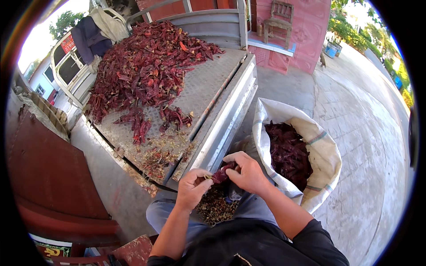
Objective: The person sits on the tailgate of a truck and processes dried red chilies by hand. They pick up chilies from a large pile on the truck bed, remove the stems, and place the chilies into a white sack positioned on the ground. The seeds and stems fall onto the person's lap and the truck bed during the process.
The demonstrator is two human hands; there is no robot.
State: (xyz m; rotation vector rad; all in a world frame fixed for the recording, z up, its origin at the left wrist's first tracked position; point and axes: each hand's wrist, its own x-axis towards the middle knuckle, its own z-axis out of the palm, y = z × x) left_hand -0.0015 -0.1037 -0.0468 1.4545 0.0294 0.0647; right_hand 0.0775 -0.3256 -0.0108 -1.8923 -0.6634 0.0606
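Between my two hands is a dark red dried chili pepper (pixel 220 174), held over my lap. My left hand (pixel 191 189) pinches its pale stem end with thumb and fingers. My right hand (pixel 246 174) is closed around the wider body of the pepper, hiding part of it. Below them, a heap of dry stems and scraps (pixel 214 207) lies between my knees. Just right of my right hand stands a white woven sack (pixel 327 146), its top rolled open, with dark red dried chilies (pixel 288 155) inside.
A large pile of dried chilies (pixel 146 66) covers much of the metal truck bed (pixel 208 73) ahead. Stem scraps (pixel 155 162) lie along its near corner. The lowered side panel (pixel 226 119) reaches close to my hands. A wooden chair (pixel 279 24) stands by the pink wall.
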